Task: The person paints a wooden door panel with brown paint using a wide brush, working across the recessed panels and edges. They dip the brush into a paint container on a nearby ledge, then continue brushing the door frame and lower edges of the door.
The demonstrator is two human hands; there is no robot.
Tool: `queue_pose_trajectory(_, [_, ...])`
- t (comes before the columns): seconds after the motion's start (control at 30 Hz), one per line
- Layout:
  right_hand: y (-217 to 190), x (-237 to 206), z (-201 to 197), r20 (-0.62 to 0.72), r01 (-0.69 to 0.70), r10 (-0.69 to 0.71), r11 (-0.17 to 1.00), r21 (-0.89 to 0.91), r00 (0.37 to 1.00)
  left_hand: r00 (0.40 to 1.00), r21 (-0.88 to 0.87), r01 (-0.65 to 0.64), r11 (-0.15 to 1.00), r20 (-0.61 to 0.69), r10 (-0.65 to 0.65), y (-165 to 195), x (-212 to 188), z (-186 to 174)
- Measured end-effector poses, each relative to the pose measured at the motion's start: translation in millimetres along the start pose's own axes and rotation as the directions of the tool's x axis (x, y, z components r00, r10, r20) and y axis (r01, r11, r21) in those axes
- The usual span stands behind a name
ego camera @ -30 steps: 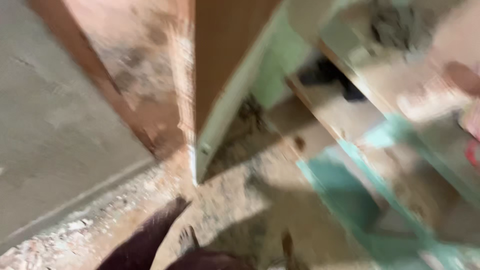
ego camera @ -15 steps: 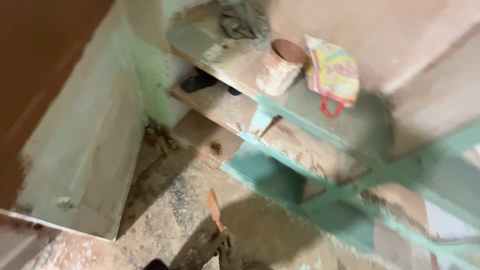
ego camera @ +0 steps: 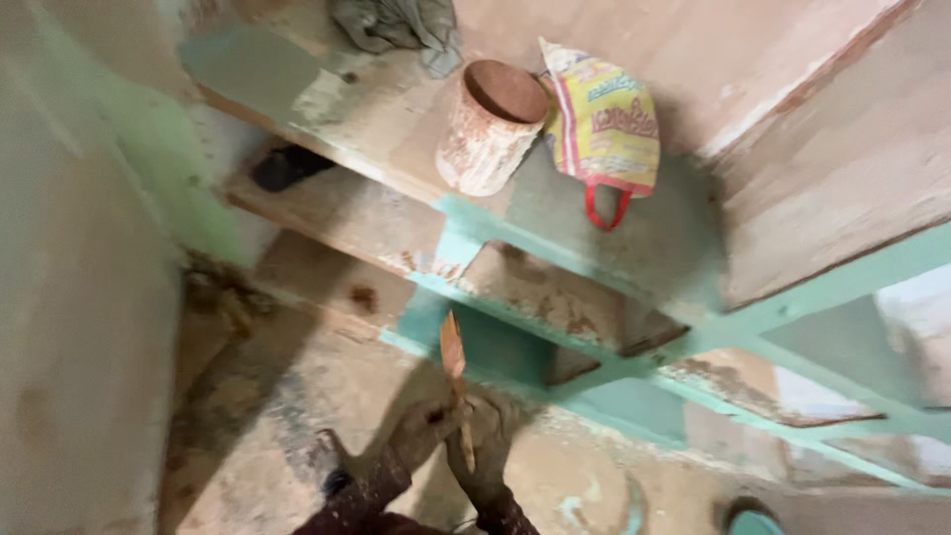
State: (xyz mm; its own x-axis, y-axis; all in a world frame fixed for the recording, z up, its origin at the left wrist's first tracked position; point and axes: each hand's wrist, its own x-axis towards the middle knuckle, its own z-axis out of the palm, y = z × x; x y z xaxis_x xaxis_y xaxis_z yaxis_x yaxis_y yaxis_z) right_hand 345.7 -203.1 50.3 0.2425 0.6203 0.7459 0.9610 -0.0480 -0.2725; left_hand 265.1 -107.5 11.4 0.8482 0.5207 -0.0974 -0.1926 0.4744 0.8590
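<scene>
Single head view, looking steeply down from above and slightly left of the green shelf unit (ego camera: 594, 267), fairly near; seemingly tilted.

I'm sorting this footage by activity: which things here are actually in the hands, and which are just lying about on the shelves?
In hand:
- thin flat blade-like tool, stained orange-brown, gripped by left hand and right hand

Lying about:
- stained tin can on the upper shelf
- yellow bag with red handle, beside the can
- grey rag behind them
- dark object on the lower shelf
</scene>
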Motion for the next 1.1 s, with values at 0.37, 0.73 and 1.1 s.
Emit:
queue_pose_trajectory(0.37, [71.4, 172.7, 64.9, -0.113, 0.150, -0.158, 0.986, -0.076, 0.981, 0.994, 0.279, -0.062, 0.958, 0.105, 0.034, 91.0, 127.2, -57.1])
queue_pose_trajectory(0.73, [237.2, 435.6, 31.2, 0.275, 0.257, -0.283, 0.958, 0.126, 0.919, 0.916, 0.770, -0.177, 0.613, -0.099, 0.389, 189.5, 229.2, -94.7])
queue_pose_trajectory(1.1, [325.1, 512.6, 222.1, 0.877, -0.086, -0.442, 0.882, 0.463, 0.188, 0.661, 0.948, -0.277, 0.157, 0.070, 0.747, 223.2, 340.9, -18.7])
